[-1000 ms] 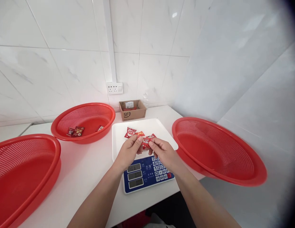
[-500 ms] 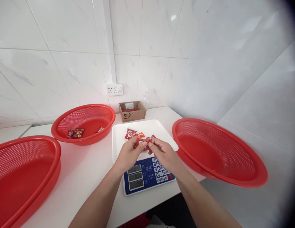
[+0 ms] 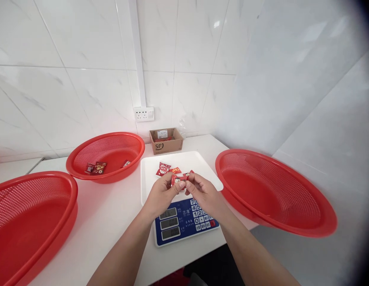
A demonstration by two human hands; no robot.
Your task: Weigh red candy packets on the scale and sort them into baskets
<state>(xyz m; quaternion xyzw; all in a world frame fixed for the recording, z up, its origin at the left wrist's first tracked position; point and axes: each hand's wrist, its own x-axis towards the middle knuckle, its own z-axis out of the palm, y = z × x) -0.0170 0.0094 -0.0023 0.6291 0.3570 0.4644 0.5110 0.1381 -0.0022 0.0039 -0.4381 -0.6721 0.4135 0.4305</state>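
Note:
Between both hands is a small red wrapped packet point(image 3: 177, 180), pinched at its two sides above the scale's pan. My left hand point(image 3: 164, 191) grips its left part with thumb and fingers. On the other side my right hand point(image 3: 201, 190) presses its thumb and fingertips on the right part. Behind the fingers, a red-and-white packet point(image 3: 163, 169) and a red-and-yellow packet point(image 3: 175, 170) lie on the white pan point(image 3: 150, 184). Another red packet point(image 3: 188, 173) is partly hidden by my hands. The blue panel point(image 3: 184, 222) of the scale, with displays and keys, sits below my wrists.
Red perforated baskets stand at the near left point(image 3: 53, 234), far left point(image 3: 113, 178) and right point(image 3: 291, 222). Several small packets point(image 3: 97, 168) lie in the far left one. A cardboard box point(image 3: 167, 147) with red contents stands behind the scale, near a wall socket point(image 3: 144, 114).
My fingers have shifted slightly on the red packet, and its printed face now shows more. The hands stay over the pan. The view has tilted a little.

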